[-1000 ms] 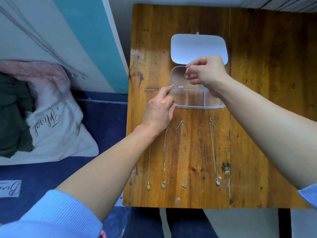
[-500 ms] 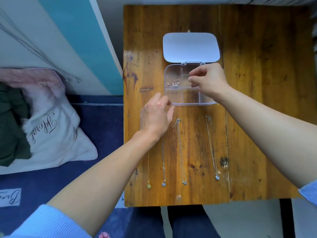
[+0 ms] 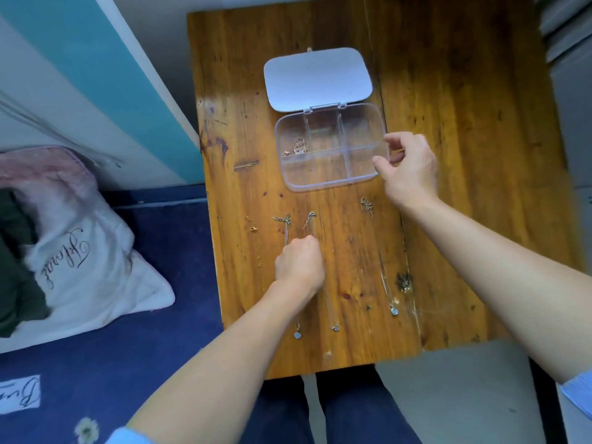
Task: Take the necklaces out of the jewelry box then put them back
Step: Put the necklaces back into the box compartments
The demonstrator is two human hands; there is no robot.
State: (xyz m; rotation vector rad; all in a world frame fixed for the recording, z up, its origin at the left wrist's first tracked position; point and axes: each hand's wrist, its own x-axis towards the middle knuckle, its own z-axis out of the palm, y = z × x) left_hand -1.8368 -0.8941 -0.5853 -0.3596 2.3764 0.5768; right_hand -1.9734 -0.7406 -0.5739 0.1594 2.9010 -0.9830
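While the clear jewelry box (image 3: 331,149) lies open on the wooden table (image 3: 448,155), one bunched necklace (image 3: 296,148) sits in its left compartment. Four more necklaces (image 3: 333,312) lie stretched out below it. The left hand (image 3: 299,264) is curled, seemingly pinching a chain, and the right hand (image 3: 408,168) hovers loosely parted at the box's right edge.

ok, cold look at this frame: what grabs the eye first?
The clear jewelry box at the wooden table's middle, lid flat open behind it, one chain bunched in its left compartment. Nearer the person, four necklaces lie in straight parallel lines. The left hand is fisted over them; the right hand hovers at the box's right edge.
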